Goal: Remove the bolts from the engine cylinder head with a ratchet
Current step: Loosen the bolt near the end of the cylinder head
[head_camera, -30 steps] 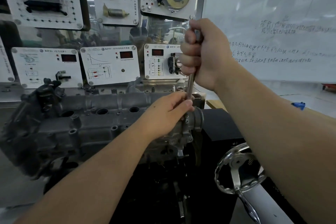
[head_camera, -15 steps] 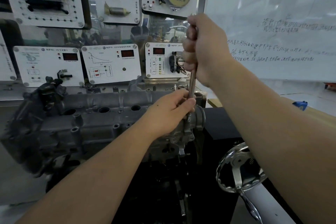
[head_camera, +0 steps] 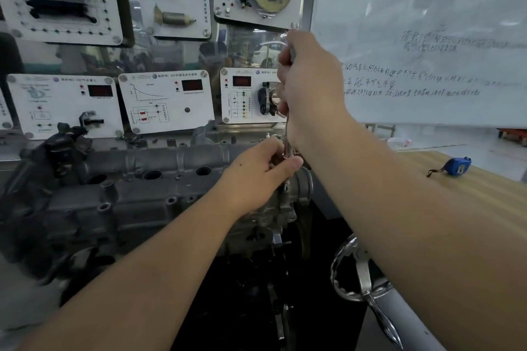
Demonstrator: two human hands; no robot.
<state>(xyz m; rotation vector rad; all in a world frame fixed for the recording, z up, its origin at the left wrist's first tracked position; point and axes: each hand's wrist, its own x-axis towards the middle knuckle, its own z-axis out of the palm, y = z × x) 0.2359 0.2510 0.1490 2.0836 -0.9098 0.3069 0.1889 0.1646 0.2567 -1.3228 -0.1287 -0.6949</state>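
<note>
Now you are gripping the ratchet (head_camera: 287,138) with both hands at the right end of the engine cylinder head (head_camera: 159,179)

Your right hand (head_camera: 309,88) is wrapping its curled fingers around the upper part of the handle, which is standing nearly upright, while your left hand (head_camera: 262,177) is closing its fingers and thumb round the lower end where the tool is meeting the casting; the bolt itself is hiding under that hand. The cylinder head is lying lengthwise across the stand in front of the white sensor display panels (head_camera: 166,101), a chrome handwheel (head_camera: 352,268) is sitting lower right, and a blue tape measure (head_camera: 456,166) is resting on the wooden table (head_camera: 484,196), well apart from your hands
</note>
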